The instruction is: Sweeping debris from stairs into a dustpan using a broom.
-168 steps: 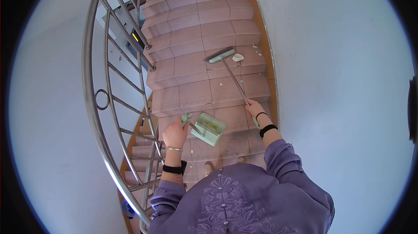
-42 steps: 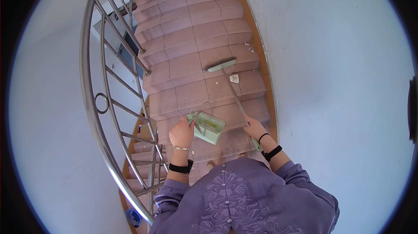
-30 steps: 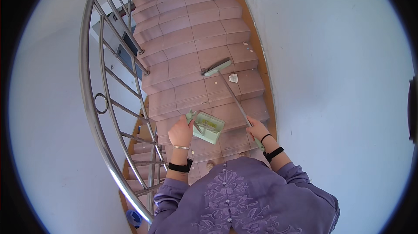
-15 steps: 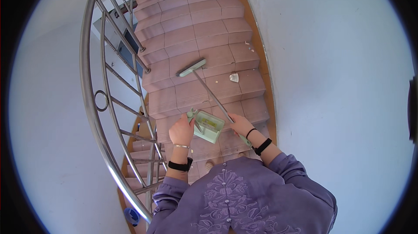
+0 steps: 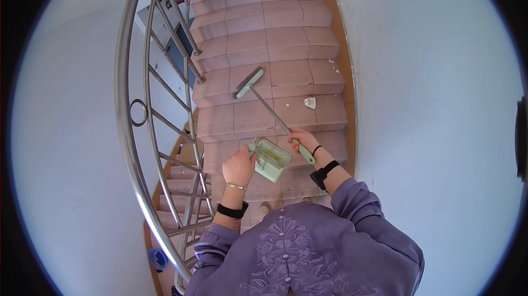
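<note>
My right hand (image 5: pixel 302 139) is closed round the grey pole of a broom (image 5: pixel 273 113), just above its green grip end. The pale green broom head with dark bristles reaches up and left over a pink step, tilted; whether its bristles touch the tile I cannot tell. In my left hand (image 5: pixel 240 167) is the upper end of a dustpan's handle. The pale green dustpan (image 5: pixel 274 170), with a row of comb teeth inside, hangs in front of me over the lower steps. A crumpled white cup-like piece of litter (image 5: pixel 310 103) lies on a step right of the broom pole.
Pink tiled stairs (image 5: pixel 286 18) climb away from me. A curved metal railing (image 5: pixel 122 76) bounds them on the left, a pale wall (image 5: pixel 418 103) on the right. Small scraps (image 5: pixel 333 66) lie near the wall on a higher step. A blue round object (image 5: pixel 158 259) is low on the left.
The broom head has turned to a steeper slant, and my right hand has shifted slightly up the view. The whole view has swung a little, moving the stairs rightward. Both hands keep their holds.
</note>
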Demonstrator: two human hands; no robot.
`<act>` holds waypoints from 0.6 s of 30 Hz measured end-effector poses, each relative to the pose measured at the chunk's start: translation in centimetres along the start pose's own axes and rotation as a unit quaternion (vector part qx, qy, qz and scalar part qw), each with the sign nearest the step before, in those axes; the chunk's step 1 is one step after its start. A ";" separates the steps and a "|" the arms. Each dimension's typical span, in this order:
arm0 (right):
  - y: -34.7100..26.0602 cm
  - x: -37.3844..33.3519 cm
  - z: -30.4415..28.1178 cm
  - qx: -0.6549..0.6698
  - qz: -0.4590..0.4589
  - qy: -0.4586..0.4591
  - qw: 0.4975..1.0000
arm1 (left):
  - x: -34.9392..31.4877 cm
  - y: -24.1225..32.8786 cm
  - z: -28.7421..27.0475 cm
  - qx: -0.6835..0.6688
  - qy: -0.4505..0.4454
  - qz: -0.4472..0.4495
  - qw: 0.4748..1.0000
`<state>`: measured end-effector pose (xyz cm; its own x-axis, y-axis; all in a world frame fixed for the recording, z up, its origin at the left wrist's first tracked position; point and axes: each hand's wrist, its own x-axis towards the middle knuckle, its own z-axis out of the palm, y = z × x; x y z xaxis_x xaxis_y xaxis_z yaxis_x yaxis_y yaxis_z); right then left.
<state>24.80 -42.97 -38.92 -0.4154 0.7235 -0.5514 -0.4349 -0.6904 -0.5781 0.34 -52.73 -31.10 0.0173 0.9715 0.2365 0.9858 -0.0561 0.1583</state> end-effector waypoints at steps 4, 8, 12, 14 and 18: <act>-3.4 0.8 -0.6 0.019 -0.002 0.001 1.000 | 0.5 0.1 0.2 -0.004 0.009 0.012 1.000; -3.2 -0.6 -1.2 -0.099 -0.038 0.003 0.994 | 0.8 -0.1 0.3 -0.010 -0.004 -0.009 1.000; -2.2 -2.6 -3.2 -0.259 -0.074 0.032 0.963 | 1.4 0.2 0.2 0.008 -0.003 0.002 1.000; -2.2 -4.4 -2.7 -0.566 -0.066 0.101 0.816 | 1.3 -0.3 0.3 0.009 0.000 0.000 1.000; -2.3 -3.3 -7.7 -0.803 -0.173 0.178 0.542 | 2.3 0.1 0.1 0.000 0.009 0.012 1.000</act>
<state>33.30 -43.76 -40.35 -0.2253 0.9611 -0.1595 0.9374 0.1693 -0.3042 0.50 -50.50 -30.68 0.0371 0.9656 0.2575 0.9852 -0.0785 0.1526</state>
